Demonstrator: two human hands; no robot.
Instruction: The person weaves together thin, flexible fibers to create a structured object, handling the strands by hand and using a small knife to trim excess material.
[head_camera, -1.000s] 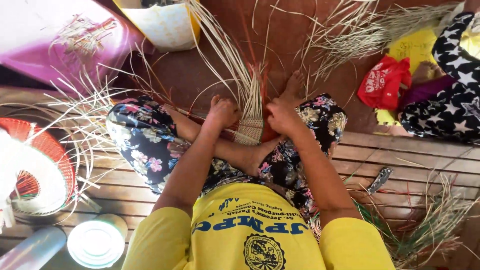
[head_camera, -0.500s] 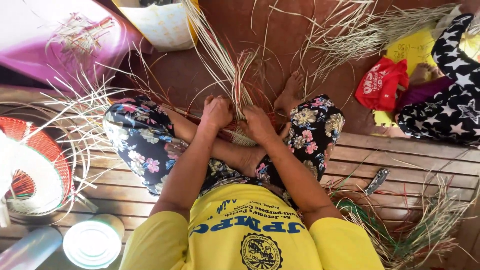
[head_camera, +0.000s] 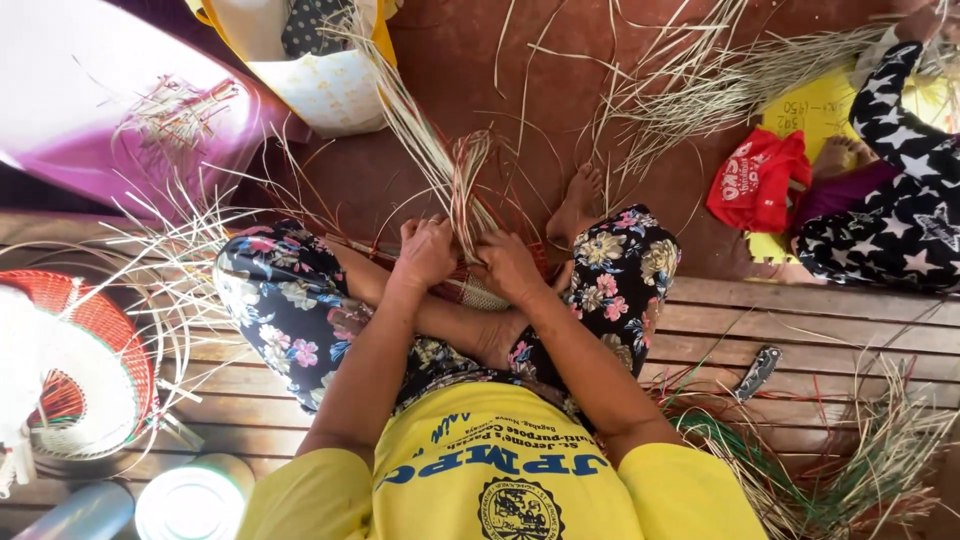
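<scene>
Weave sits low between the crossed legs, just above the ankles; only a small tan woven patch shows under the hands. Judged early: the base looks begun, most strips are loose and unwoven, fanning up and left toward the bag.

Left hand: fingers curled shut, pinching strips at the weave's edge. Right hand: fingers closed on the bundle's base, touching the weave.

Strips: thin, flat, pale straw, a few reddish; they bend without kinking. More lie scattered on the floor and at lower right. Knife rests on the slats, untouched.
</scene>
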